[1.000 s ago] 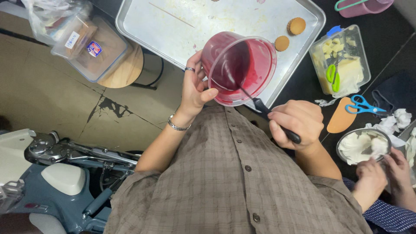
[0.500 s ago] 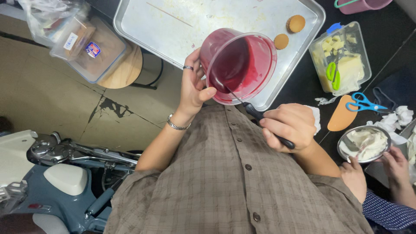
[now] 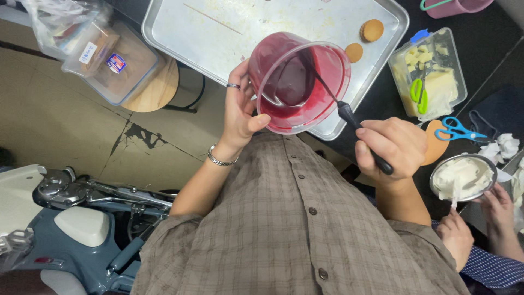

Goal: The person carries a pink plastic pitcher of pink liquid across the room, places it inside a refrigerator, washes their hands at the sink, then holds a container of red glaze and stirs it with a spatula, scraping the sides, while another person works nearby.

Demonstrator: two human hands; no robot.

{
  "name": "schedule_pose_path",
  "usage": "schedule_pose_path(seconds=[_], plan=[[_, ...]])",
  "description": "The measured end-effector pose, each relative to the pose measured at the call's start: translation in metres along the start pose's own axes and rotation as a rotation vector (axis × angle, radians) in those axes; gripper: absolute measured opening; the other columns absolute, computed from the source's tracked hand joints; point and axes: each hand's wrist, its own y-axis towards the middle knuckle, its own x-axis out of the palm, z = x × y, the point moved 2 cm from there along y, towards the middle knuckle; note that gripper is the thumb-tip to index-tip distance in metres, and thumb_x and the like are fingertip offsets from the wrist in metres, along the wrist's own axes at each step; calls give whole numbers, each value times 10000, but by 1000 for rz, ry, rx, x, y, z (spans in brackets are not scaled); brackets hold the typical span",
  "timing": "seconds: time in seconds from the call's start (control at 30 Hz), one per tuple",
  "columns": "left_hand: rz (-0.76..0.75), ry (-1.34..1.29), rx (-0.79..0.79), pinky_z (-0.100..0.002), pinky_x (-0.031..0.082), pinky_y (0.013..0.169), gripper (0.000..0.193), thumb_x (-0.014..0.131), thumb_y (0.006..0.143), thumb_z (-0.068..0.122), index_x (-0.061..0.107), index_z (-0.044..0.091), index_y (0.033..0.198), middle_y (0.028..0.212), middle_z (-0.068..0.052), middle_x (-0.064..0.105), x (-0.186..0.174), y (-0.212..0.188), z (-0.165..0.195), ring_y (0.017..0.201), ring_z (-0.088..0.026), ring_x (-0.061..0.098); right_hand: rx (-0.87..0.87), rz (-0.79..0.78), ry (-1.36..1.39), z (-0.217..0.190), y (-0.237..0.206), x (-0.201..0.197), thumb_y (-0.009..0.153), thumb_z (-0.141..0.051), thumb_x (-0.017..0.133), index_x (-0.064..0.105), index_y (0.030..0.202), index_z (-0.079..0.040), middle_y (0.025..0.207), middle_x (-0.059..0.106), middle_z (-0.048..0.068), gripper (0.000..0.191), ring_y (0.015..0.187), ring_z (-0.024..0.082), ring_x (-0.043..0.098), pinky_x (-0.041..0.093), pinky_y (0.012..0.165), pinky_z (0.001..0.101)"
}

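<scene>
The left hand [image 3: 240, 109] grips the tilted tub [image 3: 299, 82] of red sauce by its wall, above the edge of the tray [image 3: 256, 27]. The right hand [image 3: 390, 147] has its fingers clamped on the black handle of a spatula [image 3: 349, 116], whose tip is inside the tub.

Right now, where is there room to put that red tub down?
The big metal tray is mostly bare: its whole left and middle stretch is free, with only two small round cakes near its right edge. The dark table to the right is crowded with a clear box, blue scissors and a bowl of white cream that another person holds.
</scene>
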Motion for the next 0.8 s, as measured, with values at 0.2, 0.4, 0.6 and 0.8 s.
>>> schedule_pose_path(seconds=[0.2,0.4,0.6,0.8], plan=[[31,13,19,-418,468,1223,1237,911,698,527,211,34,1589,1566,-156,408,-1,0,3,1468,-274,473,-37,-38,151,-6,-17,14,885,-50,692,637,963,3,793,676,148,110,598,265,635,481,540,355],[21,24,55,-418,421,1276,1242,907,712,538,193,30,1592,1583,-151,388,0,-2,5,1495,-268,444,609,434,763,10,-47,32,1049,-176,628,591,1051,18,855,649,208,198,630,250,622,511,576,311],[46,-79,73,-416,344,1309,1213,889,736,523,206,4,1593,1567,-163,382,3,-2,-1,1507,-260,402,658,643,823,42,-67,15,1097,-246,593,517,1059,21,796,615,217,280,549,232,552,407,492,257],[56,-209,21,-431,325,1288,1186,877,729,532,232,-16,1559,1545,-163,402,8,-3,-9,1490,-260,398,641,680,921,62,-77,-1,1162,-248,503,479,1110,-2,810,626,218,253,550,213,529,425,528,267]])
